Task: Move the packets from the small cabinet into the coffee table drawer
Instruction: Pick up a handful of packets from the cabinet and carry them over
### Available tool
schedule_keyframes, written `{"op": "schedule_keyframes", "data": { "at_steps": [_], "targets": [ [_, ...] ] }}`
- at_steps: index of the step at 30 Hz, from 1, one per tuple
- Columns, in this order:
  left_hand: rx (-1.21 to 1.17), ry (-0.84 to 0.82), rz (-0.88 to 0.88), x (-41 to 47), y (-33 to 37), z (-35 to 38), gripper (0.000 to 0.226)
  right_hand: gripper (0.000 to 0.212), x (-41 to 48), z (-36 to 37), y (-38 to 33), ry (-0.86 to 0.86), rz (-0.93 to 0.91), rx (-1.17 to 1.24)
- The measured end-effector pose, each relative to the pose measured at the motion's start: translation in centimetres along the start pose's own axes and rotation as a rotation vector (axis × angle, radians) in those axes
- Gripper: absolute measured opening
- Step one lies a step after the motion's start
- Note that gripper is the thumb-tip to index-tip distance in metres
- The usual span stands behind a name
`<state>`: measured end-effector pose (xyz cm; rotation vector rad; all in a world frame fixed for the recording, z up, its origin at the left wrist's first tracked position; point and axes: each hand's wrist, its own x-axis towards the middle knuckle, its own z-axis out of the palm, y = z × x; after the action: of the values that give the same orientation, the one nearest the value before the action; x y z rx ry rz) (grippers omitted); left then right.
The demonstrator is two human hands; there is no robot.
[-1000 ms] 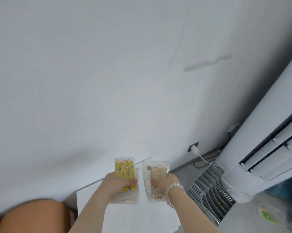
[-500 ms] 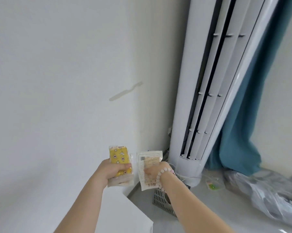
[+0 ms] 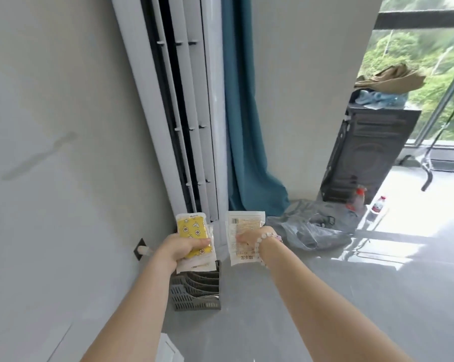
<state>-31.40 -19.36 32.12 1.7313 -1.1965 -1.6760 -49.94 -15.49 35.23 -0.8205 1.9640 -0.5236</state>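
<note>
Two hands are carrying packets in the head view, in mid-air in front of a standing air conditioner (image 3: 194, 100) and above a grey rack (image 3: 197, 291). The left hand (image 3: 180, 248) is clenching a small stack topped by a yellow packet (image 3: 192, 227), thumb lying across it. The right hand (image 3: 249, 237) is pinching a white packet (image 3: 244, 223) at mid-height. The packets are probably handling as light, soft, slippery film, so gripping mid-body is advisable. The drawer is not showing.

L forearm (image 3: 142, 296), R forearm (image 3: 312, 291) bare. Bead bracelet (image 3: 266, 235) behind R grip (image 3: 249, 237): round pale white/pink beads, 1 strand.
</note>
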Motion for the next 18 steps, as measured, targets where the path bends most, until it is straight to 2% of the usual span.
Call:
{"op": "schedule_keyframes", "data": {
  "at_steps": [7, 10, 14, 18],
  "targets": [
    [0.109, -0.197, 0.045, -2.0, 1.7, 13.1, 0.018, 0.041, -0.6, -8.4, 9.9, 0.091, 0.181, 0.228],
    [0.146, -0.276, 0.054, -3.2, 2.3, 18.5, 0.023, 0.042, -1.1, -12.0, 13.5, 0.147, 0.227, 0.278],
    [0.231, -0.353, 0.066, -5.2, 3.1, 25.0, 0.029, 0.054, -2.9, -17.0, 17.3, 0.167, 0.228, 0.374],
    [0.327, -0.436, 0.119, -7.3, 4.4, 31.9, 0.027, 0.048, -4.0, -22.1, 22.7, 0.27, 0.267, 0.48]
  ]
}}
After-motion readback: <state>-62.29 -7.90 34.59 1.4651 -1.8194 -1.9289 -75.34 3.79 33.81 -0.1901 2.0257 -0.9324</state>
